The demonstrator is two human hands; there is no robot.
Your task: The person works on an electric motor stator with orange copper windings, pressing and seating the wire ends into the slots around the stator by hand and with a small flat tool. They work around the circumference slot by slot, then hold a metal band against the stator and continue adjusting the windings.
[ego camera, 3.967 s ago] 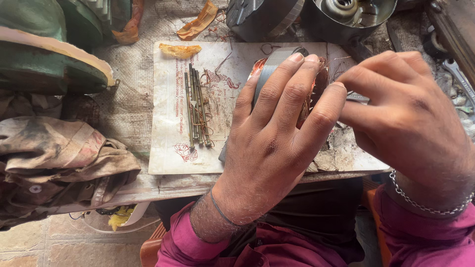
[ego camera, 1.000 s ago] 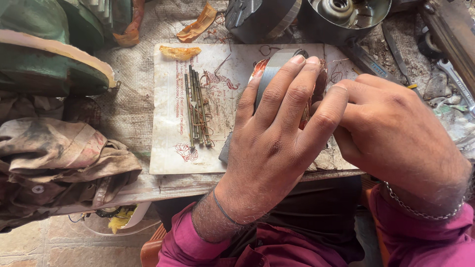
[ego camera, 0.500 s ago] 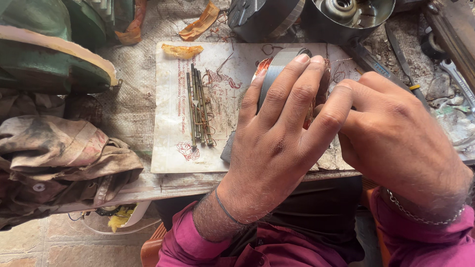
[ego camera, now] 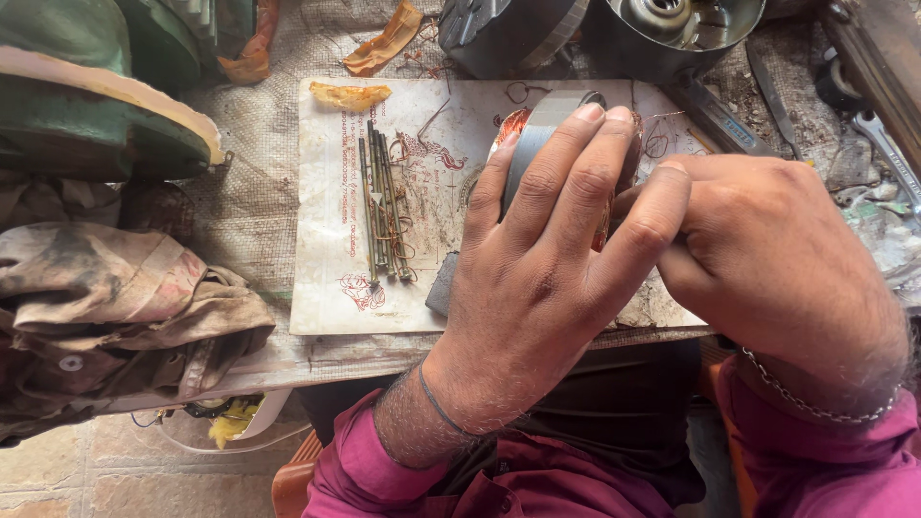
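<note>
Fingers (ego camera: 576, 173) of the left hand (ego camera: 547, 278) lie spread and curved over the top of a grey metal motor stator (ego camera: 542, 129) with copper windings, clasping it from above; thumb side toward the left edge of the part. Right hand (ego camera: 777, 259) pressed in from the right, fingers curled toward the stator; fingertips hidden behind the left hand, so cannot tell what they grip or how tightly.

Stator sits on a stained white paper sheet (ego camera: 326, 288) spread on the workbench, toward the sheet's right half. A small dark grey block (ego camera: 441, 284) shows at the left hand's lower edge, touching the paper.

Left of the stator, well apart from the hands: a bundle of thin metal rods (ego camera: 381, 206) lying lengthwise on the sheet, with loose copper wire strands about them. An orange scrap (ego camera: 350, 95) at the sheet's top left corner.

Beyond the sheet: two round metal motor housings (ego camera: 672, 34). Soiled cloth (ego camera: 106, 307) at the bench's left. Wrench (ego camera: 887, 144) at far right. Chain bracelet (ego camera: 815, 403) on right wrist; thin band on left wrist.
</note>
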